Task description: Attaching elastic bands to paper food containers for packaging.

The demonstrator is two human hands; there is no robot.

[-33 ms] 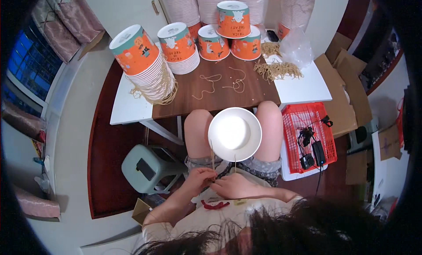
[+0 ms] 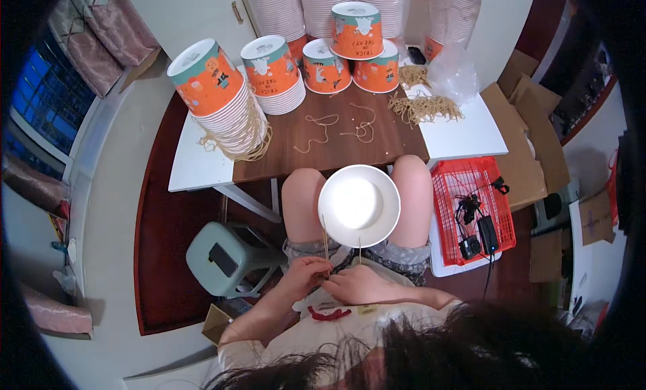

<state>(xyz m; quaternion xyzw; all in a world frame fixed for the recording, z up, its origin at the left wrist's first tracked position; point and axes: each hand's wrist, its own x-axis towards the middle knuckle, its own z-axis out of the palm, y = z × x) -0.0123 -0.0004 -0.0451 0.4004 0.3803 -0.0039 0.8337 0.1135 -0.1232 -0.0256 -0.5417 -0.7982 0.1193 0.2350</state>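
Note:
A round white paper bucket [image 2: 390, 212] sits between my thighs with its open mouth up. Tan cord [image 2: 326, 241] runs from the left part of its near rim down to my left hand [image 2: 307, 274], whose fingers pinch it. A second strand of cord [image 2: 360, 252] drops from the near rim toward my right hand [image 2: 363, 284]. The right hand is closed right beside the left fingertips, its back turned up. Its fingertips are mostly hidden, but the cord's lower part goes in there. Whether a knot lies between the hands cannot be seen.
On the table [image 2: 377, 142] are loose cords [image 2: 321, 129], a cord pile [image 2: 427, 109], and upside-down orange buckets [image 2: 356, 30]. A bucket stack [image 2: 219, 97] has cords draped over it. A red basket [image 2: 474, 168] holds black electronics at right; a grey-green stool [image 2: 229, 255] stands left.

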